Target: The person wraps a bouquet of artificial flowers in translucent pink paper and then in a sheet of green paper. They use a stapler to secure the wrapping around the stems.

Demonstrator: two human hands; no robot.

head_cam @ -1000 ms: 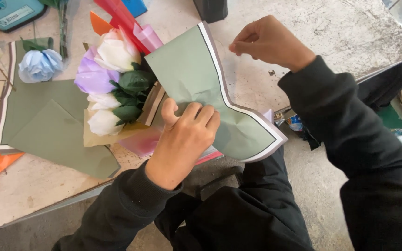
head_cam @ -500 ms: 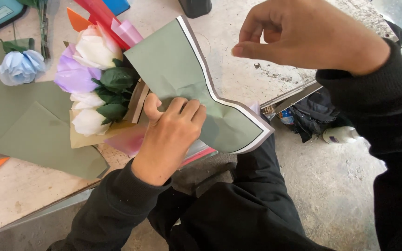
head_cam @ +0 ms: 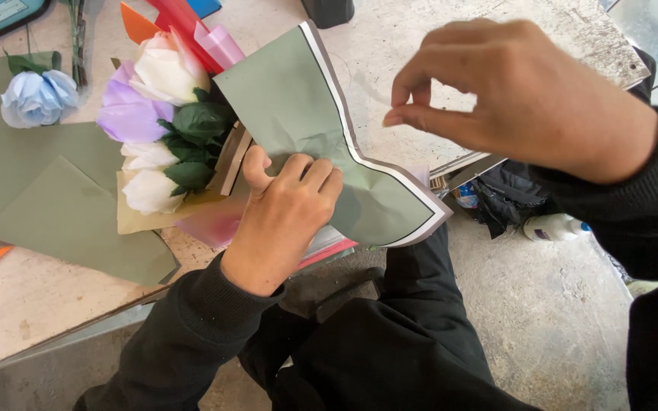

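A worn pale counter carries one bouquet — three white blooms and one lilac — plus one blue flower lying apart. The left hand clenches the bouquet's stem end through one green wrapping sheet. The right hand hovers above the counter, its fingers pinched together — on what, I cannot tell.

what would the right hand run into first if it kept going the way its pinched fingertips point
Probably the green wrapping paper with the pale border, left of the right hand. The hand looks raised above the table, so depth is uncertain.
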